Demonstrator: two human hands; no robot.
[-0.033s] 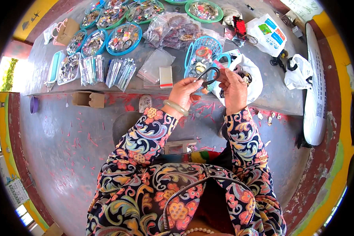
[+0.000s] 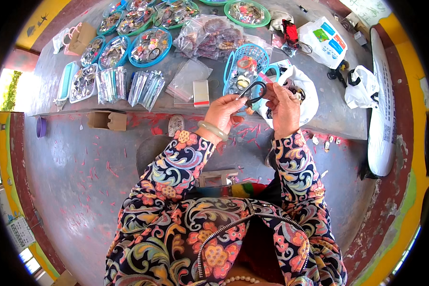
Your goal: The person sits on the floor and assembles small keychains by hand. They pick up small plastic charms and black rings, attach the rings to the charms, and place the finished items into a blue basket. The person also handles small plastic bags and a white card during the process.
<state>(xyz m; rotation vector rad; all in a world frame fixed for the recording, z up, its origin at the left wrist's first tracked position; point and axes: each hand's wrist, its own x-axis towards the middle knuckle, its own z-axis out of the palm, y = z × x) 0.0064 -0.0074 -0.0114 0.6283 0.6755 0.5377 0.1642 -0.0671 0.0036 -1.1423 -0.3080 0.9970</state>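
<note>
From over the person's head, I see a plain black band, slim and bent into a rounded loop, held up before the blue basket. The left hand pinches it, thumb against fingers; the right hand curls close beside it, its grip unclear to me.

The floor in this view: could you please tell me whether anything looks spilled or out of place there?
Yes: thin red scraps lie strewn across the grey floor, looking like unswept litter, whereas trinkets above sit gathered in baskets.
</note>
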